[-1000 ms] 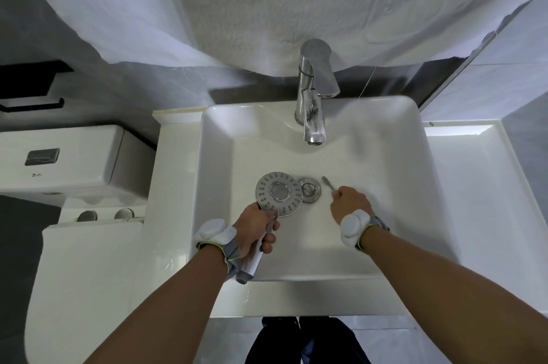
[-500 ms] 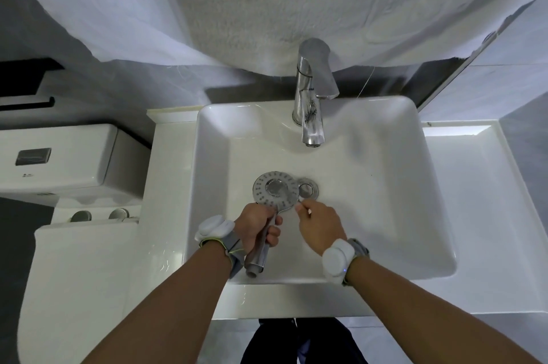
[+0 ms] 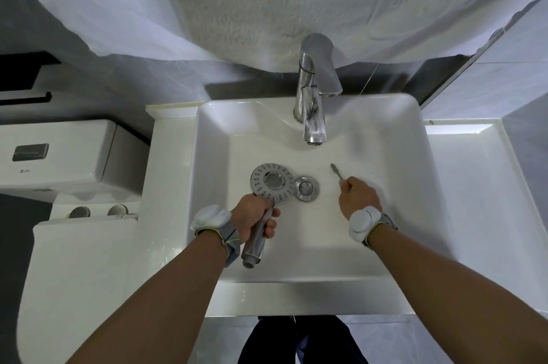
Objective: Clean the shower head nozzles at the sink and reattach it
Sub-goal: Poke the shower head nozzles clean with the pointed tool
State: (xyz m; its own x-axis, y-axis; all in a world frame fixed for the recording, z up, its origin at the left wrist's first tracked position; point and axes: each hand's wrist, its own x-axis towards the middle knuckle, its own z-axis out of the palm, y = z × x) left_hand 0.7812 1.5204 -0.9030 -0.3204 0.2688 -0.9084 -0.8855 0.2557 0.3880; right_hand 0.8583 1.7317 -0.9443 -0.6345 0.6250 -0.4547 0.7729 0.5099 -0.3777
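The round chrome shower head [image 3: 272, 182], nozzle face up with a shiny centre disc ringed by small spray holes, sits low over the floor of the white rectangular ceramic sink [image 3: 394, 162], left of centre. Its chrome handle runs toward 7 o'clock, and the left hand [image 3: 255, 219] holds it with fingers curled around the shaft; the open threaded end of the handle projects past the wrist. Just beside the head, at its 3 o'clock, lies the round chrome drain plug [image 3: 307, 188]; whether the two touch cannot be determined. Further toward 3 o'clock, apart from the head, the right hand [image 3: 357, 198] grips a thin grey brush-like tool [image 3: 337, 171], fist closed on its lower end, the tip pointing to 11 o'clock above bare basin. Both wrists carry white band-mounted devices. At 12 o'clock of the basin stands the chrome single-lever faucet [image 3: 313, 96], spout aimed into the sink. The sink is set on a white counter [image 3: 474, 185] extending to 3 o'clock. At 9 o'clock stands a white toilet cistern [image 3: 68, 153] with a rectangular flush plate. White cloth [image 3: 267, 1] hangs over the wall at 12 o'clock.
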